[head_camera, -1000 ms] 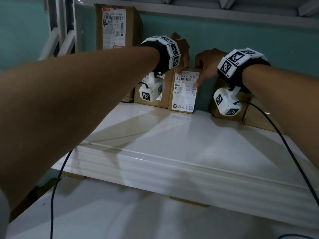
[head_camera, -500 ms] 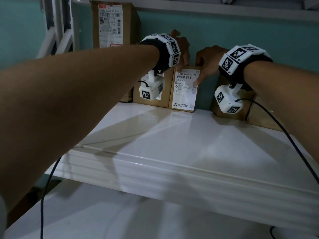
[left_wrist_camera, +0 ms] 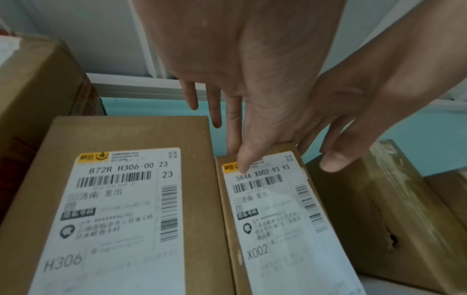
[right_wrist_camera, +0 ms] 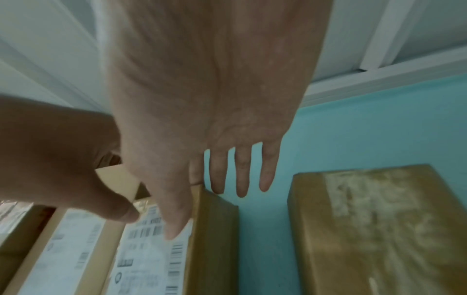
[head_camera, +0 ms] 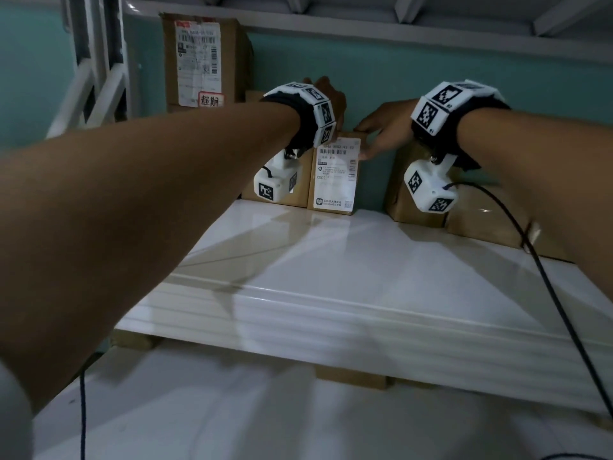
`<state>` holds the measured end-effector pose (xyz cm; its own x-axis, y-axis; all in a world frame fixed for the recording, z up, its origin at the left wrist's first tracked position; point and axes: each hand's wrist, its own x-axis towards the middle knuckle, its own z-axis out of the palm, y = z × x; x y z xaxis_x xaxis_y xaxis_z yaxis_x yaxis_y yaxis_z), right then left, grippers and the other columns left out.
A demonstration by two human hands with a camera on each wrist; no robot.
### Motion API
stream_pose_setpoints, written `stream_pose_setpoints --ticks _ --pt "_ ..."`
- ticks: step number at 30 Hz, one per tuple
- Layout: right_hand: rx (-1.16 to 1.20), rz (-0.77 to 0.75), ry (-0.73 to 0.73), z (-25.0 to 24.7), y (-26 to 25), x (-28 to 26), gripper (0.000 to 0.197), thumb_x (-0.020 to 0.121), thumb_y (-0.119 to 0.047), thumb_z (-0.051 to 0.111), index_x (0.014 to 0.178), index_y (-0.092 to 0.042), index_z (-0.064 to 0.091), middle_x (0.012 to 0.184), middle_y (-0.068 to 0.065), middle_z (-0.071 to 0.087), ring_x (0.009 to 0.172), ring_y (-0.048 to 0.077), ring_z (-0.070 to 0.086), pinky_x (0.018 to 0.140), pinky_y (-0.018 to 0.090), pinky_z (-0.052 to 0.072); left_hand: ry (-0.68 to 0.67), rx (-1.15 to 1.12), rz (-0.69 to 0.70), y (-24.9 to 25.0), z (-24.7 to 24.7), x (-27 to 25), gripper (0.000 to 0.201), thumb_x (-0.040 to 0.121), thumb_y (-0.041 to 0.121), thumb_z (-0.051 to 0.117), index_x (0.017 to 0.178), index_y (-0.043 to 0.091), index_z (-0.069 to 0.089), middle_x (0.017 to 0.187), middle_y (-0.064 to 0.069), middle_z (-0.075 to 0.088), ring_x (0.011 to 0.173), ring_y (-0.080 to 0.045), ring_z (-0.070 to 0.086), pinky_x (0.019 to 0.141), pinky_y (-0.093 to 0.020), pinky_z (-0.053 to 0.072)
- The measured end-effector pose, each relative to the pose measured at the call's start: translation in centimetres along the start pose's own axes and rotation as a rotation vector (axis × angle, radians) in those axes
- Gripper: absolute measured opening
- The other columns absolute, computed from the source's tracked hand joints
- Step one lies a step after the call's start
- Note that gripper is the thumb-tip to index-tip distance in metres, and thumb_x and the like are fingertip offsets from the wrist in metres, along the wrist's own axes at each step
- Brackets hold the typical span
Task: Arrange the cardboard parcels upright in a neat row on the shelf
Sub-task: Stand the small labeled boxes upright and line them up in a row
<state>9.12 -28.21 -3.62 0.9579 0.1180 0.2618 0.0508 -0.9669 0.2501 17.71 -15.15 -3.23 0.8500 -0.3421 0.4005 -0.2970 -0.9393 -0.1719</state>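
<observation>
A narrow cardboard parcel [head_camera: 335, 180] with a white X002 label stands upright at the back of the white shelf [head_camera: 331, 260], tight against a wider H306 parcel [left_wrist_camera: 121, 199] on its left. My left hand [head_camera: 331, 101] pinches the narrow parcel's [left_wrist_camera: 278, 219] top left corner, thumb on the label and fingers behind. At its top right corner my right hand [head_camera: 368, 141] pinches it the same way. In the right wrist view the thumb lies on the label [right_wrist_camera: 156, 259] and the index finger on the top edge.
A tall parcel [head_camera: 205, 58] stands at the far left against the teal wall. Right of a gap, a taped brown parcel [head_camera: 398, 200] stands beside a lower one [head_camera: 481, 220]. A cable [head_camera: 547, 293] trails from the right wrist across the shelf front.
Both hands stay on the narrow parcel's top. The right hand has slid slightly toward the parcel's top right corner. The parcel itself has barely moved.
</observation>
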Motion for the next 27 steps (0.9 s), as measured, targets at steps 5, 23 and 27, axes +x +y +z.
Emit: stream_pose_setpoints --ticks 5,23,27 --pt "0.038 0.054 0.074 -0.4 2.4 -1.9 0.071 0.091 -0.041 0.059 0.152 -0.023 0.026 0.157 0.002 0.027 0.144 0.022 0.028 0.115 0.033 0.021 0.046 0.102 0.07 0.1 -0.9 -1.3 0.039 0.067 0.029 0.082 0.105 0.03 0.072 0.108 -0.005 0.063 0.087 -0.02 0.06 0.078 -0.03 0.051" --pt "-0.049 0.227 0.01 -1.5 12.1 -10.4 0.065 0.094 -0.04 0.054 0.151 -0.021 0.027 0.157 0.006 0.026 0.142 0.025 0.031 0.115 0.034 0.024 -0.019 0.08 -0.084 2.0 -1.7 -3.2 0.04 0.065 0.046 0.077 0.1 0.031 0.069 0.094 0.01 0.068 0.092 -0.014 0.051 0.065 -0.027 0.047" --pt "-0.05 0.246 -0.002 -1.8 13.4 -12.0 0.064 0.095 -0.039 0.053 0.151 -0.022 0.026 0.157 0.006 0.026 0.142 0.025 0.029 0.114 0.034 0.023 0.024 0.14 -0.04 4.2 -3.2 -3.5 0.045 0.07 0.044 0.073 0.113 0.034 0.064 0.121 -0.008 0.054 0.105 -0.027 0.057 0.09 -0.043 0.051"
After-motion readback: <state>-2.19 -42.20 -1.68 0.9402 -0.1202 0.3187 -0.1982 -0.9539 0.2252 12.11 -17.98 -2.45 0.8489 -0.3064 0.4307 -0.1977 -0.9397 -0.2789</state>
